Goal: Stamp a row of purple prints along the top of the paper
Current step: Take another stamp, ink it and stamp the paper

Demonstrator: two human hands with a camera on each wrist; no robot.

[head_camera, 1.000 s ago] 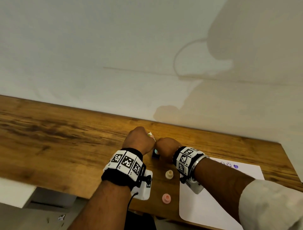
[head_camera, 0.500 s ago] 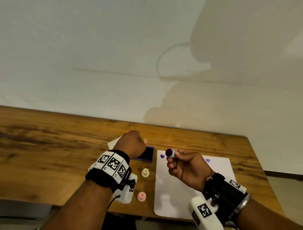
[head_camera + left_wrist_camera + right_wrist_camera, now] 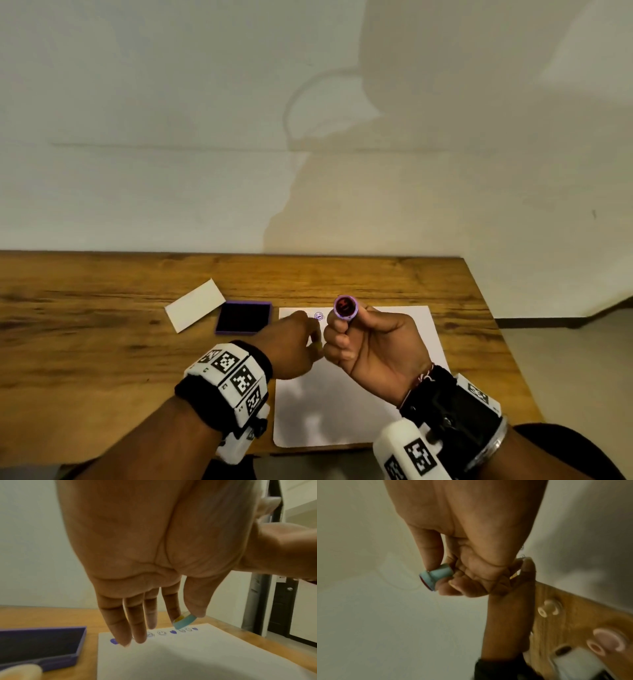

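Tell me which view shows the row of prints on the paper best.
The left wrist view: the row of prints, hearts and smiley faces, runs along the paper's top edge, partly behind the left hand. The head view shows one print only. The right wrist view shows faint marks at most.

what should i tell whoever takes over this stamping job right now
Right hand: grips the round stamp, raised off the paper, inked face turned up.
Left hand: pinches a small teal cap between thumb and forefinger above the paper.
Ink pad lies open, left of the paper; its white lid lies beside it.
Done: several purple hearts and smileys along the top edge.
Left: judging by how the stamp is held, probably press the next print to extend the row.
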